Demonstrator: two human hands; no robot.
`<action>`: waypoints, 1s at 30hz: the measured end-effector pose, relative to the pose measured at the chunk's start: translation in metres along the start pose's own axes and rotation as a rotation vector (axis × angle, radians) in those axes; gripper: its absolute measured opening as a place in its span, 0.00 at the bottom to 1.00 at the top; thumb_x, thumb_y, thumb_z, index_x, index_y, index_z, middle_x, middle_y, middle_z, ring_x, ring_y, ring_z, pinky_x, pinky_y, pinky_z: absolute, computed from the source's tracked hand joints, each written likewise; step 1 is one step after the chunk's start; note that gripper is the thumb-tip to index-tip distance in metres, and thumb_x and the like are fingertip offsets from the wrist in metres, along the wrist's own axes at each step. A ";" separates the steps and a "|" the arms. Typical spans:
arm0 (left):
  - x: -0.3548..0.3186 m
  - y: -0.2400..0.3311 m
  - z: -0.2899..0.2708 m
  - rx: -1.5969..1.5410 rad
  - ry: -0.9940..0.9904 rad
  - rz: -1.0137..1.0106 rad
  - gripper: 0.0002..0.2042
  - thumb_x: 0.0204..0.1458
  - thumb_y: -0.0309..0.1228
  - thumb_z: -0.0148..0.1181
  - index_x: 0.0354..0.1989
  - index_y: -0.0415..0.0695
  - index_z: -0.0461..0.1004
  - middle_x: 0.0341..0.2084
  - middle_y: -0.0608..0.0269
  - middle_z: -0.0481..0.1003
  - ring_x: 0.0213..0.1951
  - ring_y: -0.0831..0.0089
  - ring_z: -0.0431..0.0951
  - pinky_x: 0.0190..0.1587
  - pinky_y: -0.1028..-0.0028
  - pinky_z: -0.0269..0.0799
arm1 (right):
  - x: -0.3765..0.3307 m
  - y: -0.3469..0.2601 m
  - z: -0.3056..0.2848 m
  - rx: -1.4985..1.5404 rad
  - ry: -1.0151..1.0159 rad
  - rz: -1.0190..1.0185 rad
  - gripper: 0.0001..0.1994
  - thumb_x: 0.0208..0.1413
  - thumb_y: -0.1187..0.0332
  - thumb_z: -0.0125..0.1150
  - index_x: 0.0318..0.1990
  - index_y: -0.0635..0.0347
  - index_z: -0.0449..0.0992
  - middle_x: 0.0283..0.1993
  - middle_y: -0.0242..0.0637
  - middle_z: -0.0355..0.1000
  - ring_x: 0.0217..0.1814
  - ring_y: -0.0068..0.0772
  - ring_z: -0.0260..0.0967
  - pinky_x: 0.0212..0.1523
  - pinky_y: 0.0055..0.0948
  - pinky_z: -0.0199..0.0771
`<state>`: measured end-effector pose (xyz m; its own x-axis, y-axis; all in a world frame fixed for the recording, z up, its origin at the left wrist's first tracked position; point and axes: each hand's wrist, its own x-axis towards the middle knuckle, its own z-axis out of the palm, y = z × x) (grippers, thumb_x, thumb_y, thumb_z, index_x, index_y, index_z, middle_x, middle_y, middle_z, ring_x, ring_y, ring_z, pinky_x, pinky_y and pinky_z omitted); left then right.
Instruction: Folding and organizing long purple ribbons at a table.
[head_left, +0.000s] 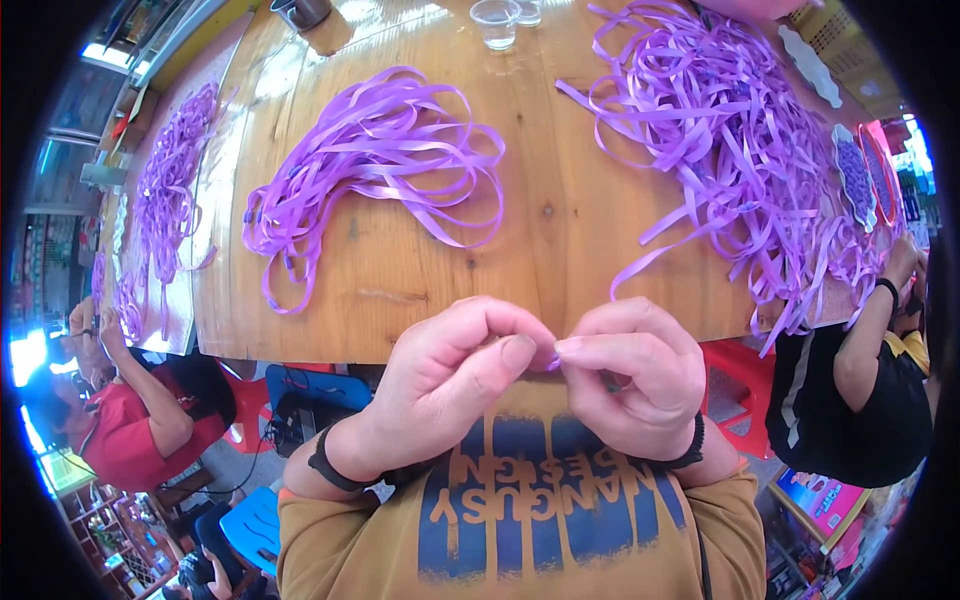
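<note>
Just off the table's near edge, my left hand and my right hand meet fingertip to fingertip. Both are closed in a pinch around a small purple piece, mostly covered by the fingers, so its exact kind does not show. Beyond my left hand, a looped bundle of purple ribbons lies on the wooden table. A larger tangled heap of purple ribbons covers the right part, with one loose strand curving toward my right hand.
Clear plastic cups and a dark mug stand at the far edge. More ribbons lie at the left. A white-edged tray of small purple pieces sits far right. People work on both sides; a blue stool stands lower left.
</note>
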<state>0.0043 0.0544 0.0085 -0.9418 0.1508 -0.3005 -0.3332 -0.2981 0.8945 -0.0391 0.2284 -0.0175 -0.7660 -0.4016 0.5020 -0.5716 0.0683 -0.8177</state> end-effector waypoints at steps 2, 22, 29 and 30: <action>0.001 -0.001 0.002 -0.002 -0.005 -0.020 0.06 0.48 0.22 0.56 0.35 0.40 0.74 0.31 0.65 0.74 0.34 0.73 0.73 0.38 0.74 0.67 | -0.001 -0.001 -0.001 -0.012 0.003 0.005 0.14 0.38 0.85 0.61 0.34 0.58 0.75 0.30 0.35 0.69 0.26 0.23 0.67 0.22 0.18 0.65; 0.010 -0.011 -0.019 0.688 -0.024 0.405 0.06 0.37 0.16 0.55 0.25 0.40 0.71 0.22 0.65 0.72 0.30 0.71 0.69 0.43 0.68 0.63 | -0.001 0.005 0.005 -0.056 -0.134 0.006 0.09 0.37 0.77 0.67 0.29 0.61 0.75 0.18 0.34 0.68 0.18 0.30 0.67 0.16 0.23 0.64; 0.009 -0.013 -0.030 0.804 0.031 0.563 0.07 0.35 0.17 0.55 0.24 0.42 0.70 0.20 0.65 0.71 0.24 0.68 0.69 0.42 0.65 0.64 | 0.006 -0.003 0.001 -0.130 -0.202 0.106 0.06 0.39 0.77 0.65 0.28 0.60 0.75 0.18 0.34 0.68 0.16 0.30 0.64 0.17 0.26 0.59; 0.008 -0.013 -0.031 0.806 0.022 0.560 0.07 0.35 0.17 0.56 0.24 0.42 0.70 0.20 0.65 0.72 0.25 0.68 0.69 0.43 0.65 0.64 | 0.007 -0.004 0.000 -0.143 -0.224 0.082 0.06 0.40 0.77 0.65 0.28 0.61 0.74 0.18 0.34 0.67 0.15 0.30 0.63 0.15 0.26 0.59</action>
<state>-0.0006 0.0304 -0.0160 -0.9575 0.1637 0.2376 0.2852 0.4128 0.8650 -0.0417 0.2256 -0.0108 -0.7366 -0.5799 0.3481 -0.5584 0.2310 -0.7968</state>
